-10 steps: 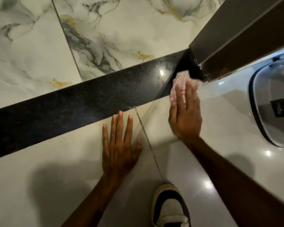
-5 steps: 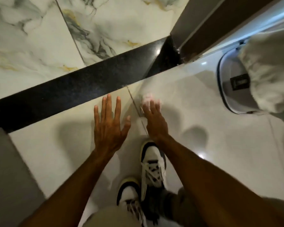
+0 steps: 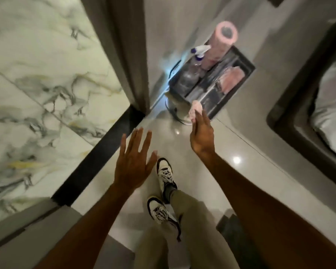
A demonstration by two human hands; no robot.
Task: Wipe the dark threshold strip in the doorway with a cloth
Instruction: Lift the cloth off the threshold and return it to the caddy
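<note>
The dark threshold strip (image 3: 97, 158) runs diagonally across the floor from lower left up to the door frame. My left hand (image 3: 134, 164) hovers in the air beside it, fingers spread, holding nothing. My right hand (image 3: 202, 136) is raised well off the floor to the right, with a small pinkish-white cloth (image 3: 195, 110) pinched at its fingertips. The cloth hangs above the near edge of a dark caddy, away from the strip.
A dark cleaning caddy (image 3: 241, 65) stands on the pale floor ahead, holding a pink roll (image 3: 219, 45), a spray bottle (image 3: 198, 55) and folded pink cloths. The door frame (image 3: 124, 55) rises at the strip's far end. My shoes (image 3: 164, 175) stand below. A bed corner (image 3: 328, 113) lies right.
Both hands lifted off the floor and the view rose and turned right. My right hand carried the cloth from the strip's end toward the caddy. The caddy came into view.
</note>
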